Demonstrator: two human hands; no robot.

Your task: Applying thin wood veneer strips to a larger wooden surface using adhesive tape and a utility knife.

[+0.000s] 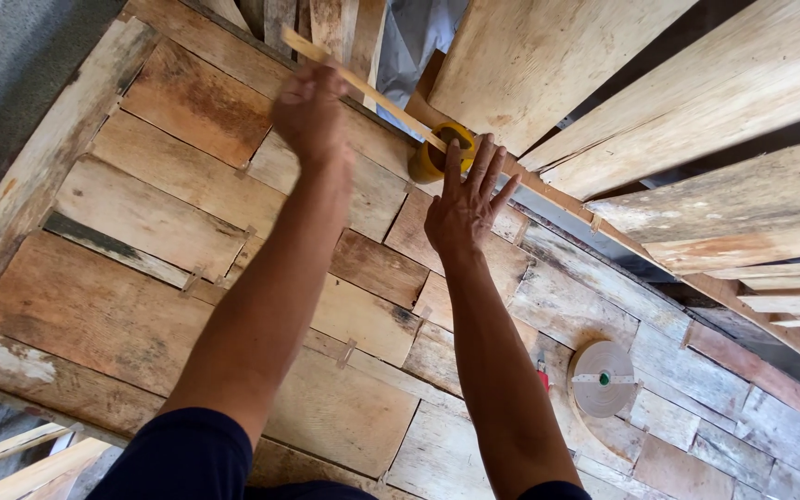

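My left hand [309,109] reaches far forward and grips a thin pale wooden strip [377,97] that runs diagonally along the far edge of a patchwork wooden panel [150,218]. My right hand [465,206] lies with fingers spread on the panel's planks, its fingertips just below a yellow round container [430,159]. The strip passes over the container's rim. The right hand holds nothing.
Rough planks [724,102] lean across the upper right. A round white roll of tape [602,378] rests on the panel at the lower right, with a small red object [542,372] beside my right forearm. Loose slats [20,454] lie at the lower left, over grey ground [11,56].
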